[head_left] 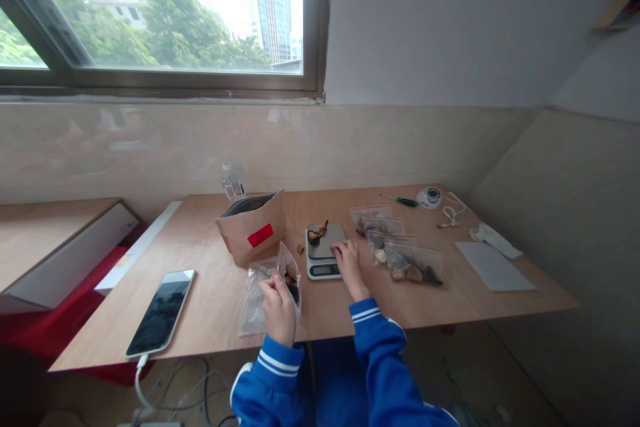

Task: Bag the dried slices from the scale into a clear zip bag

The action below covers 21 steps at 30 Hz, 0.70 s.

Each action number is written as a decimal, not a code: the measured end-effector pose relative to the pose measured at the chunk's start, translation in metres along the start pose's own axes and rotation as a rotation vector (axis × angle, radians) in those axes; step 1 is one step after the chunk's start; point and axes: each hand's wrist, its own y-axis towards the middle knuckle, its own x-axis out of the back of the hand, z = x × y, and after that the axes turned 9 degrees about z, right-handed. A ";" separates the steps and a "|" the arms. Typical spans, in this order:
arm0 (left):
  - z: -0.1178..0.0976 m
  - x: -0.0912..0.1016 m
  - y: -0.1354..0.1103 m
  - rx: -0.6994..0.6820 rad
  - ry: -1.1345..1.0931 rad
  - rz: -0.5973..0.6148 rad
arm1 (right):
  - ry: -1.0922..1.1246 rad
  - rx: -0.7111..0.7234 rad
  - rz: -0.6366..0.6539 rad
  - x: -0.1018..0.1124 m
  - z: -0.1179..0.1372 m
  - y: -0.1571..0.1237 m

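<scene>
My left hand [279, 308] is closed on the edge of a small clear plastic bag [295, 271] with dried brown pieces inside. Beneath it lies another flat clear bag [253, 300]. My right hand [351, 265] is at the front right of a kitchen scale [326, 250], its fingertips pinched together over the metal plate; whatever they hold is too small to make out. Curled dried brown pieces [317, 233], resembling mushroom slices, rest on the plate's back left. One small brown bit [300, 249] lies on the table left of the scale.
A brown stand-up pouch [255, 233] with a red label gapes at back left, before a plastic bottle [233, 181]. Filled zip bags [415, 265] overlap on the right. Farther right are a screwdriver [406, 201], a white camera [429, 197] and paper [495, 267]. A phone [163, 312] lies left.
</scene>
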 end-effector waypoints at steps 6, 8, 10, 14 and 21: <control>-0.003 -0.003 0.000 0.042 0.043 0.036 | 0.393 0.238 -0.065 0.018 0.072 -0.015; -0.004 -0.003 0.000 0.036 0.045 0.043 | 0.464 0.339 0.054 0.022 0.099 -0.019; -0.005 -0.002 0.000 0.019 0.030 0.049 | 0.487 0.387 0.174 0.023 0.115 -0.022; -0.005 0.001 -0.001 -0.001 -0.006 0.064 | 0.460 0.366 0.311 0.020 0.121 -0.026; -0.001 0.007 0.000 0.009 0.009 0.063 | 0.563 0.379 0.391 0.024 0.113 -0.026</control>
